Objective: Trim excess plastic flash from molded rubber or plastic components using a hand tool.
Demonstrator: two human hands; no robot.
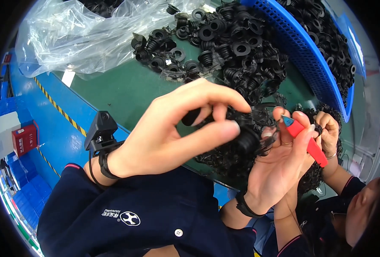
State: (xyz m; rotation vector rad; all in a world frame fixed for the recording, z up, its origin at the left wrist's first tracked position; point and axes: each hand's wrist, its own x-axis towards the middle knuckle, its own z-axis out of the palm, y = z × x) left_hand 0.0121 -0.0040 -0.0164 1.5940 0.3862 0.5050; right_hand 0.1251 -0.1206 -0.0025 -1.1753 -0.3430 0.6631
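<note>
Two hands up close. Your left hand pinches black rubber boot over green table; your right hand clamps red knife. Trim gently, blade away from fingers.

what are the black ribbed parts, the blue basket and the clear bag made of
Black ribbed parts: probably moulded rubber, matte, with soft bellows folds. Blue basket: rigid plastic by its look, with a perforated wall and a slight sheen. Clear bag: thin plastic film, glossy, crumpled and see-through.

Green table; on it heap of black rubber parts; clear plastic bag; blue basket
</note>
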